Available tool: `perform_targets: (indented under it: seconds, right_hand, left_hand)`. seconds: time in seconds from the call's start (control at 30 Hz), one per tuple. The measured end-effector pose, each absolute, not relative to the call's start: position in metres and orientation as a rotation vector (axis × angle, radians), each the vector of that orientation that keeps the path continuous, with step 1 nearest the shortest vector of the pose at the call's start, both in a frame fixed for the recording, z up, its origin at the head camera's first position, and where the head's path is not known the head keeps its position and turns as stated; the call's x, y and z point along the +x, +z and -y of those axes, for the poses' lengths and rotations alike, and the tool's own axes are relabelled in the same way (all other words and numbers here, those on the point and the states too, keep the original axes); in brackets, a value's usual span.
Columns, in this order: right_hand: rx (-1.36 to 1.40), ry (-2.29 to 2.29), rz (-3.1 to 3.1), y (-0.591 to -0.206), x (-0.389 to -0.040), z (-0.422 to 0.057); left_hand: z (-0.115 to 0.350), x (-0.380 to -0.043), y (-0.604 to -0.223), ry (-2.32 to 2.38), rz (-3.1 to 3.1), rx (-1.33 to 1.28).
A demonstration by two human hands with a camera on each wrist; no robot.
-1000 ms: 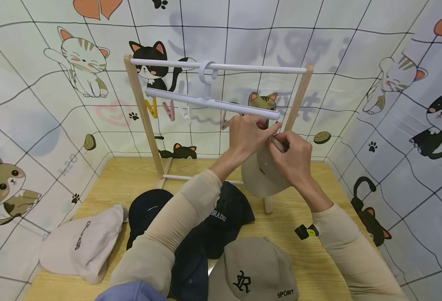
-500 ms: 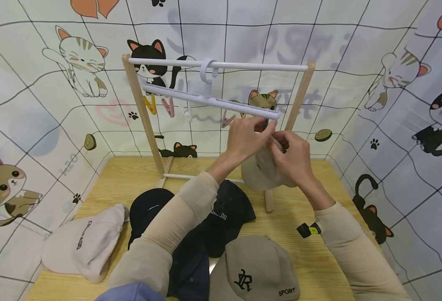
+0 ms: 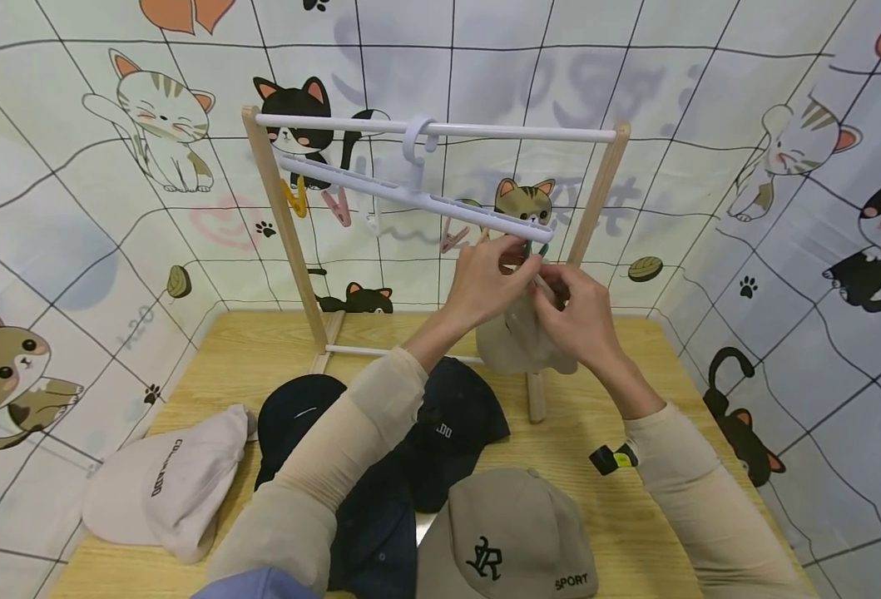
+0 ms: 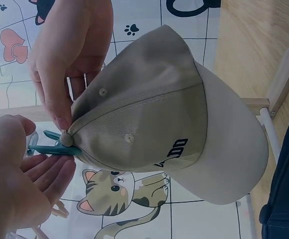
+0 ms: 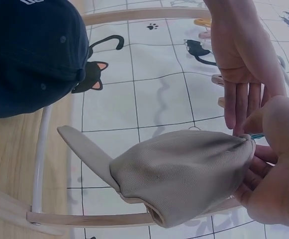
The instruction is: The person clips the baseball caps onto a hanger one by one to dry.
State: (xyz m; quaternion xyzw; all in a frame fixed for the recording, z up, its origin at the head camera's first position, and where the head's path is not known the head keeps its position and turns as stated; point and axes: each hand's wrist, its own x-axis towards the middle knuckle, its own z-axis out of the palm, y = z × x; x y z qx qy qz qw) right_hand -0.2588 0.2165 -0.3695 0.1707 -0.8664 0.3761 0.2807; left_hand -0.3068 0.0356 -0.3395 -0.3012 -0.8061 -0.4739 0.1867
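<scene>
- Head view: the beige cloth baseball cap (image 3: 503, 345) is hanging brim-down below the right end of the pale lavender plastic hanger (image 3: 418, 197), and the right hand (image 3: 581, 316) is pinching it near the top.
- The left hand (image 3: 481, 276) is holding the slim green plastic clip (image 4: 54, 150), fingers close together, right by the round cloth button (image 4: 66, 140).
- My worry: if the clip is catching only that slick bulge, the cap could be slipping out as soon as the pinch is loosening. Can't tell how much fabric it's biting.
- The hanger is sitting tilted, right end low. Too much tugging could be sliding its hook along the white round rail (image 3: 530, 133).
- A dropped cap would probably be landing on the yellowish wooden table (image 3: 260, 349).
</scene>
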Motion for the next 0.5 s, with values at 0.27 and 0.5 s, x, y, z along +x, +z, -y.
perform_targets:
  seconds: [0.27,0.5]
  right_hand:
    - [0.474,1.02,2.388,-0.375,-0.26,-0.221]
    - [0.534,1.033,2.482,-0.378,-0.26,-0.224]
  left_hand:
    - [-0.03,-0.306,-0.351,-1.644,2.26,-0.913]
    - [-0.023,-0.306,-0.36,-1.743,2.316,-0.986]
